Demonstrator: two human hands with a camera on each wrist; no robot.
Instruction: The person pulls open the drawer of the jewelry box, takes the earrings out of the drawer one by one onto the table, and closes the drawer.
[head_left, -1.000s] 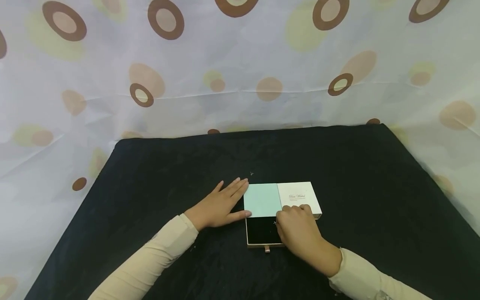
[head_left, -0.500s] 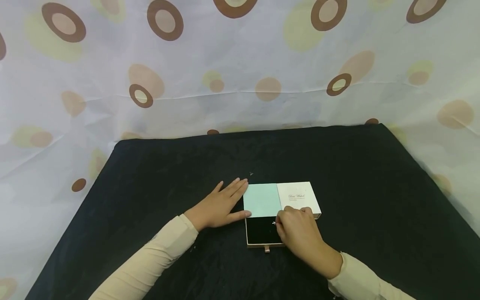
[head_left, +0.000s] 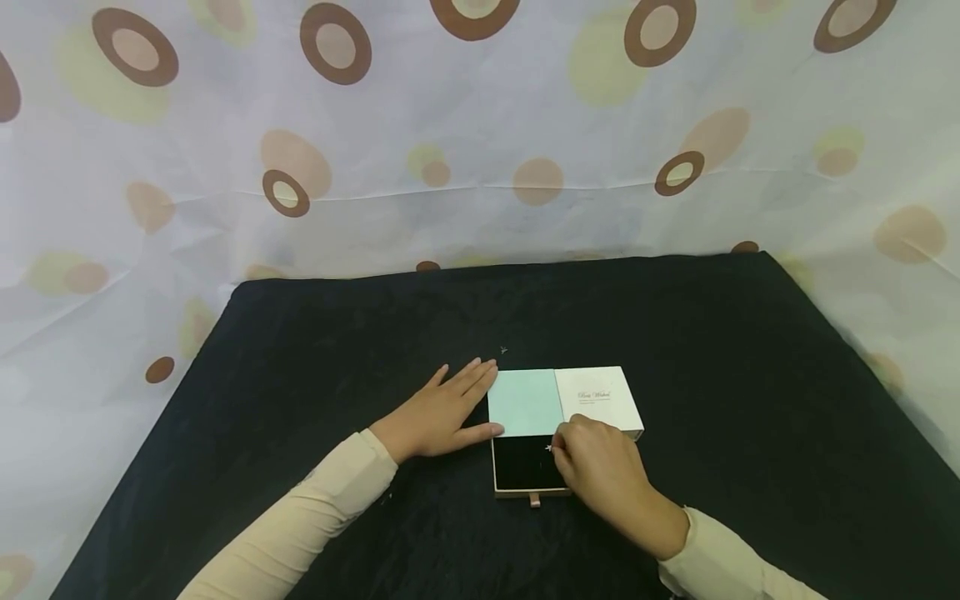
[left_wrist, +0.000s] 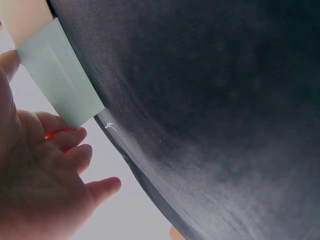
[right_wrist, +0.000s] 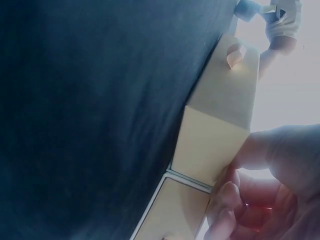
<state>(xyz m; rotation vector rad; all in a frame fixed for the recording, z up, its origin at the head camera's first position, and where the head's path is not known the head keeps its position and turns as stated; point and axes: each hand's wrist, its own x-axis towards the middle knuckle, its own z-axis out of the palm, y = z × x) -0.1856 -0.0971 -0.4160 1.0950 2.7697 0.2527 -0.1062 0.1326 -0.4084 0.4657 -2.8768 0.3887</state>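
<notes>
A gift box lies on the black cloth, with a mint panel (head_left: 525, 402) beside a white panel (head_left: 603, 383) bearing script lettering. A black-lined drawer (head_left: 517, 467) with a ribbon tab (head_left: 535, 500) extends from the mint part. My left hand (head_left: 438, 414) lies with straight fingers, thumb and index finger touching the mint panel's left corners. My right hand (head_left: 603, 475) is curled over the drawer's right side, its fingertips pinching a tiny silver piece (head_left: 549, 448), mostly hidden by the hand. In the right wrist view, the right hand (right_wrist: 255, 195) shows curled fingers beside the box (right_wrist: 220, 90).
Beyond the box, a tiny silver dragonfly-like piece with a thin pin (left_wrist: 110, 126) lies on the cloth (head_left: 375, 333). A white patterned curtain (head_left: 480, 125) hangs behind the table's far edge.
The right hand shifts only slightly over the drawer, and its rear knuckles flatten a little. The left hand and the box stay in place.
</notes>
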